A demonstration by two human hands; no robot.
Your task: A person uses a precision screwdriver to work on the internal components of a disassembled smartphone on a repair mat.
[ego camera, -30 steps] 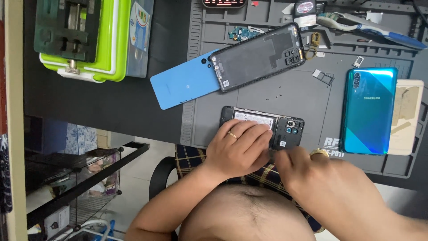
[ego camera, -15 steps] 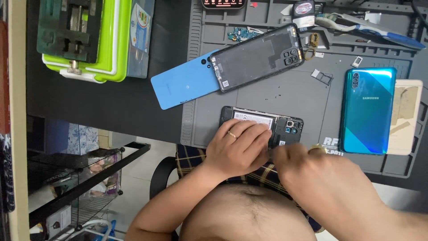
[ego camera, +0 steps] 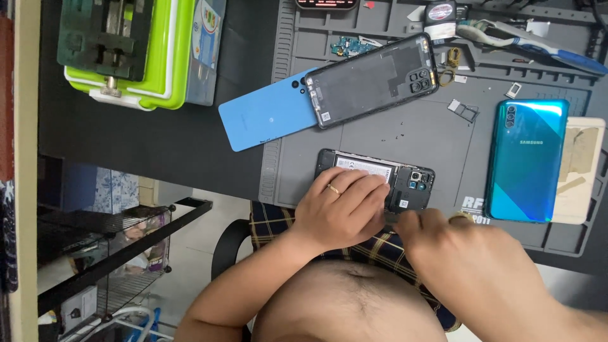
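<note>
— Where is the opened phone (ego camera: 405,180)?

— On the grey work mat (ego camera: 392,136), at the mat's near edge, right in front of the person. Its back is off, so the battery and the camera block show.

— And the hands?

— The left hand (ego camera: 345,212) lies flat over the left part of the opened phone, fingers spread and pressing down on the battery; there is a ring on one finger. The right hand (ego camera: 465,250) sits at the phone's near right corner, fingertips pressed together at the edge. Whether they pinch a small tool I cannot tell; the spot is blurred.

— What else lies around the opened phone?

— Beyond it, further up the mat, a dark back cover (ego camera: 370,79) lies inner side up, overlapping a blue back cover (ego camera: 266,117) that hangs off the mat's left edge. To the right of the opened phone, well apart, lies a teal phone (ego camera: 529,158), back up, with a beige card (ego camera: 582,171) just beside it. Far to the left of the opened phone, off the mat, stands a green box (ego camera: 158,50) with a dark clamp on top.
</note>
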